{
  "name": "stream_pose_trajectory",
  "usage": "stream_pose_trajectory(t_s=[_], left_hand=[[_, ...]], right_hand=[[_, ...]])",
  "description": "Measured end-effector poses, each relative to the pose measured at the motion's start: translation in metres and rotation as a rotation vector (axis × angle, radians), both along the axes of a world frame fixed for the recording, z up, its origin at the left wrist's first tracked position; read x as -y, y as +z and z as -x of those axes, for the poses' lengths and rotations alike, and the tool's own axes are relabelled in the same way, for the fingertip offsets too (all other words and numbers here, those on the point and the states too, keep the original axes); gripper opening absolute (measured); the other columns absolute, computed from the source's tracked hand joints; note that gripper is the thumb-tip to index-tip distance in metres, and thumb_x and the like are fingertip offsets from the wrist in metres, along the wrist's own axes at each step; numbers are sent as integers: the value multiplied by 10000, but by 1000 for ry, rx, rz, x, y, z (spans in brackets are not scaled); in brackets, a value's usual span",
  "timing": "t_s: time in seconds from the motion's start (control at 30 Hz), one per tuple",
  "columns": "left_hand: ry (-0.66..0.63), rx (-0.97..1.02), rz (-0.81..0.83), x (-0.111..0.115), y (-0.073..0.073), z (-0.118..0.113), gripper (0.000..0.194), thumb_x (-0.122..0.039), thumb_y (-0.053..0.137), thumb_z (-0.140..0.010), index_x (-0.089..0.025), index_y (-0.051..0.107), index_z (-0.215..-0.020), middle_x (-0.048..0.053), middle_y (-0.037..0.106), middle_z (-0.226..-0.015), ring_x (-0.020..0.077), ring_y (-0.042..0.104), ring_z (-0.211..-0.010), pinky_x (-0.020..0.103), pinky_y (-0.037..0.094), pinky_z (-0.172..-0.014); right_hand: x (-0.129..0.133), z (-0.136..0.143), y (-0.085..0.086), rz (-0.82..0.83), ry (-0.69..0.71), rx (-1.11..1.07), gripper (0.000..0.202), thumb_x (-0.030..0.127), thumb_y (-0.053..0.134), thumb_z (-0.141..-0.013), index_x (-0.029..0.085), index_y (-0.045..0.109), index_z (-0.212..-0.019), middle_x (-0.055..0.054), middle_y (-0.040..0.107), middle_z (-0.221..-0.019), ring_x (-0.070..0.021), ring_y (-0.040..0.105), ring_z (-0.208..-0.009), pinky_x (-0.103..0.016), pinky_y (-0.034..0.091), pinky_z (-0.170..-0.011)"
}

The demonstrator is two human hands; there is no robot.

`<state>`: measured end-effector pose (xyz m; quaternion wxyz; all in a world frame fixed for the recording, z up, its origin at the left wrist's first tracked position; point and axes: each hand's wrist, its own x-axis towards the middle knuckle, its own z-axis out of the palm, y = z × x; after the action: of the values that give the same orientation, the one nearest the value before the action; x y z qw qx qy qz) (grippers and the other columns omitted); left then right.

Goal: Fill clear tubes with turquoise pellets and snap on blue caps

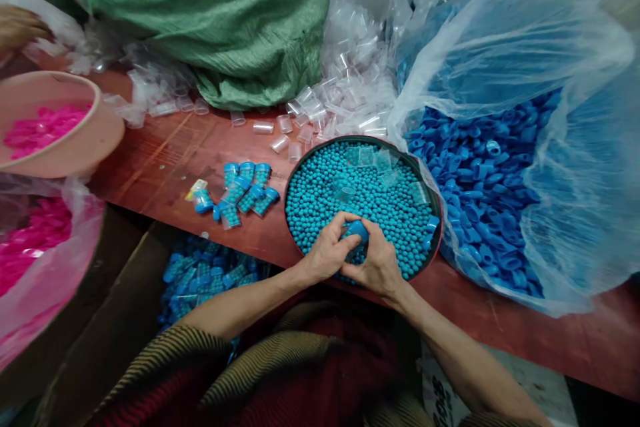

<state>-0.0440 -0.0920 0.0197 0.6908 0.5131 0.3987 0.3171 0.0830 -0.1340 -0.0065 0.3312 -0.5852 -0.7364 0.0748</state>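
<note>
The left hand (327,250) and the right hand (380,260) are meeting above the front part of a round tray (287,213), which is standing on the red-brown bench (170,147). The fingers of both hands are bending narrowly around a blue cap (356,231) and are holding it between them. Below the cap the fingers are hiding much, so I cannot tell clearly what is sitting under it.

The tray is carrying many small blue beads (320,180), and some clear tubes (367,155) are lying on top of them near the far rim. A few blue pieces (431,227) are resting at the right edge inside the tray.

To the left of the tray, a small group of capped tubes with beads (245,187) is lying on the bench. More such tubes (205,277) are lying lower down, below the bench edge. On the right, an open plastic bag (595,173) is holding a heap of blue caps (480,180). Behind the tray, loose clear tubes (350,93) are spreading beside a green sack (225,20). At the far left, a pale pink bowl (103,127) is containing bright pink pieces (45,130), and another person's hand (20,27) is showing behind it.
</note>
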Motion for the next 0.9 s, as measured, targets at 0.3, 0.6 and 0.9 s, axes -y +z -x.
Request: stream_pose_trajectory(t_s=[0.3,0.6,0.9], left_hand=[[-63,-82,-96,2,4,6,296,-240,533,-793,-172,443,-1067,1,542,-849,125,514,-750,265,432,-724],[-210,104,8,-3,-2,10,483,-295,518,-816,-190,358,-1259,-11,539,-791,74,440,-542,205,382,-491],[-107,2,-56,0,-2,9,390,-270,492,-826,-207,435,-1207,-23,507,-747,74,421,-535,214,383,-513]], right_hand=[[-8,-24,25,397,153,-384,434,376,535,-834,172,514,-1216,-43,654,-803,-160,611,-618,-301,530,-571],[-15,-20,22,363,-14,-790,254,339,551,-822,231,618,-1042,14,657,-788,-99,581,-467,-256,515,-475],[-10,-22,24,253,63,-441,282,395,480,-885,216,627,-1045,-51,694,-833,-182,662,-657,-334,563,-628]])
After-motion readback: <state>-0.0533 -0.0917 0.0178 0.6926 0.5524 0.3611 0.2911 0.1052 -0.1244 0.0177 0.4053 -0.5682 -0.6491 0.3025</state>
